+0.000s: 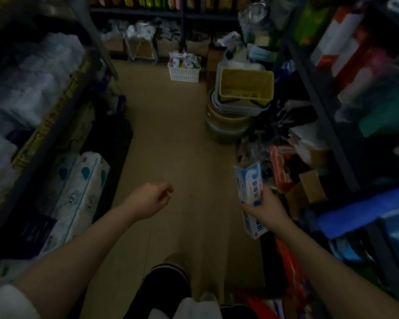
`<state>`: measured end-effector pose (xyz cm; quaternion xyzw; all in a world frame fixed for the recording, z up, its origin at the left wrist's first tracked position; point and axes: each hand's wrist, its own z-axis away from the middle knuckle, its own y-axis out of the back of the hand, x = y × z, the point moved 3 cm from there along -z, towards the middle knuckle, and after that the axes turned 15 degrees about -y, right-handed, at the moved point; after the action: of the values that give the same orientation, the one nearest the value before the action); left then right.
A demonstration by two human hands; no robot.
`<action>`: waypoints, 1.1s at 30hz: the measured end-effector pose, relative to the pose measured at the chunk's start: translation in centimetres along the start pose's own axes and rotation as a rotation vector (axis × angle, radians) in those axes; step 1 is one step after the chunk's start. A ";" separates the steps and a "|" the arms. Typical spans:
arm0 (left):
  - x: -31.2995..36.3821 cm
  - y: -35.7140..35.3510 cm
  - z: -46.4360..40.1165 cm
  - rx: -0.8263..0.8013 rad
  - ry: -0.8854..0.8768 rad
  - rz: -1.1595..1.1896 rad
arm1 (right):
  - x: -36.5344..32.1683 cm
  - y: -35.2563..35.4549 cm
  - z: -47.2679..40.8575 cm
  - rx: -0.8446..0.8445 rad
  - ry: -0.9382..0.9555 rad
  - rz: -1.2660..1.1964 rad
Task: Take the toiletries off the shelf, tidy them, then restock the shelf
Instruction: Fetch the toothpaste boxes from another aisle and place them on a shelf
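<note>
My right hand (266,209) grips a white and blue tissue pack (248,184) by its lower half, holding it upright over the floor beside the right shelving (320,107). A second similar pack (255,226) shows just under the hand; whether the hand also holds it is unclear. My left hand (151,199) hangs over the aisle floor with fingers loosely curled and holds nothing. Wrapped paper rolls (78,194) are stacked low on the left shelf.
A narrow aisle of tan floor (171,139) runs ahead between dark shelves. A yellow basket (247,90) sits on stacked tubs at the right. A white basket (184,72) of small goods stands at the far end. Red packets (282,166) crowd the lower right.
</note>
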<state>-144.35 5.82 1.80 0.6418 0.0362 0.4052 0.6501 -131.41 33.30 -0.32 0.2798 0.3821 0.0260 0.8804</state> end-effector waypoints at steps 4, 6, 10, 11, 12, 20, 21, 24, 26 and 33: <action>-7.1 1.9 -6.7 -0.072 0.085 -0.038 | -8.1 0.1 -9.2 -0.068 0.106 0.012; -10.7 3.2 -10.7 -0.106 0.099 -0.074 | -11.5 0.1 -13.8 -0.059 0.117 0.063; -15.9 7.9 -19.6 -0.158 0.033 -0.108 | -17.5 1.3 -22.6 -0.041 0.081 0.085; -16.6 9.3 -22.2 -0.163 0.006 -0.119 | -18.9 2.0 -24.6 -0.040 0.077 0.091; -17.1 10.8 -24.9 -0.170 -0.025 -0.136 | -20.2 2.7 -26.6 -0.032 0.075 0.101; -14.6 21.6 -48.1 0.015 -0.361 -0.005 | -23.1 10.9 -42.5 0.117 -0.088 0.105; -14.2 22.6 -51.1 0.045 -0.400 0.005 | -23.0 12.1 -44.7 0.124 -0.134 0.066; -13.5 24.6 -59.5 0.084 -0.469 0.032 | -23.1 15.6 -51.0 0.117 -0.259 0.000; -13.7 25.1 -64.1 0.026 -0.497 0.016 | -23.7 17.1 -54.3 0.100 -0.296 -0.076; -19.0 23.1 -77.1 -0.093 -0.393 -0.052 | -24.4 15.6 -66.0 0.164 -0.368 -0.337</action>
<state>-211.87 53.45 -0.56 0.6765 -0.0935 0.2562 0.6840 -191.37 71.32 -12.64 0.2827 0.2577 -0.2033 0.9013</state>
